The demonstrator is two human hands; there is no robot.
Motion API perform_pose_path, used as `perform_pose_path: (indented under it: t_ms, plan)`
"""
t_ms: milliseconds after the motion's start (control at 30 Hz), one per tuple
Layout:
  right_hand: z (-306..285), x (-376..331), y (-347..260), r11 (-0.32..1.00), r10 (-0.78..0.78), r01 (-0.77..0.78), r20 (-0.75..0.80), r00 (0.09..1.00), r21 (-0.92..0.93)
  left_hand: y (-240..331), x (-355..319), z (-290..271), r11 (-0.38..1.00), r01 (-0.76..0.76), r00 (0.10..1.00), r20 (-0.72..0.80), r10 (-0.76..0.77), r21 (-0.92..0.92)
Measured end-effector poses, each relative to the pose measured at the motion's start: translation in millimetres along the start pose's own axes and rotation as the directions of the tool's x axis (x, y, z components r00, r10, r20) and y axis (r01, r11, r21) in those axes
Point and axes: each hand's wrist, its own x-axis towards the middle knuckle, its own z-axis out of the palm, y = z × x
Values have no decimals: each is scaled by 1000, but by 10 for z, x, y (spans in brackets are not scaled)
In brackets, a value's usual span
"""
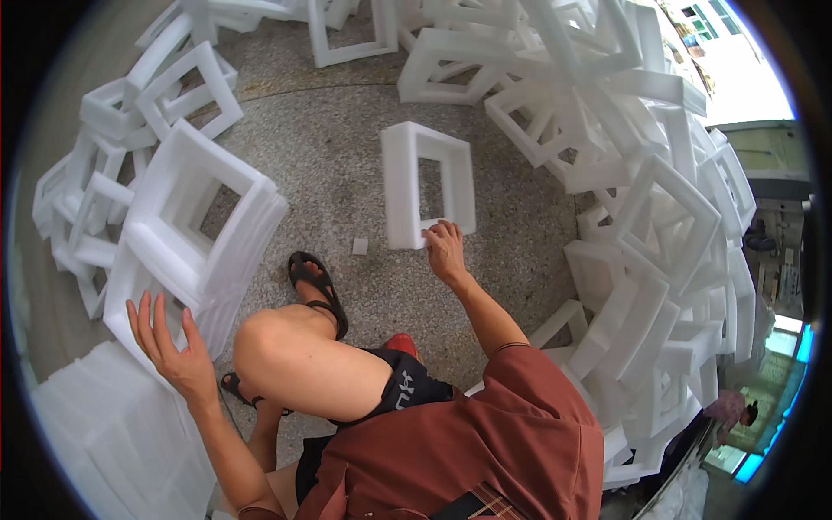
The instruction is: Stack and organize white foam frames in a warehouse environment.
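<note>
White foam frame [428,184] lies flat on the speckled floor [338,139] at centre frame, slightly above the middle. We note our right hand [446,250] at its lower right corner, fingertips touching the lower edge, fingers curled loosely but not yet clamped around the foam. Our left hand [170,345], at lower left, is spread open, fingers apart, palm against the side of the stack of foam frames [186,234] standing at left of frame. In our judgement the work is partway along: the stack already holds several frames set together, while this single frame lies apart from it, across our sandalled foot [317,290]. A large loose heap of frames [641,199] along the right and top remains unsorted. A small foam offcut [360,246] lies just left of the frame.
</note>
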Motion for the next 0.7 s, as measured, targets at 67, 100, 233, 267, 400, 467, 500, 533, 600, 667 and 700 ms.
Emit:
perform_pose_path:
  t_ms: [67,100,233,267,400,467,500,533,600,667,700]
  plan:
    - [-505,-15,-182,991,-104,108,-49,993,83,498,278,-2,989,-132,991,-4,132,-60]
    - [-788,-35,-226,982,-159,164,-62,985,93,801,384,18,950,-268,956,76,283,-158]
    - [-1639,15,-534,924,-360,373,-146,922,78,1667,455,-20,677,-728,606,361,709,-108]
    - [-1779,-9,-549,890,-429,444,-143,892,101,1808,377,79,640,-762,596,277,754,-103]
    - [-2114,-208,-472,874,-478,486,-151,865,14,1930,164,336,647,-750,628,157,762,-140]
    - [-2230,-289,-474,845,-529,534,-162,833,-9,2030,143,252,574,-818,575,15,818,22]
    - [-2311,-325,-480,835,-547,549,-146,825,-27,2094,141,173,581,-813,582,7,813,46]
    - [-2396,-326,-491,813,-582,580,-126,803,-54,2157,141,86,552,-827,551,-42,834,105]
    - [-2478,-297,-479,793,-609,607,-117,785,-54,2288,125,-73,518,-841,507,-103,856,157]
    - [-2531,-299,-415,777,-630,627,-64,774,-64,2336,106,-162,534,-839,534,-26,845,107]
    - [-2566,-286,-358,773,-634,631,-74,770,-68,2366,97,-206,552,-832,554,58,830,49]
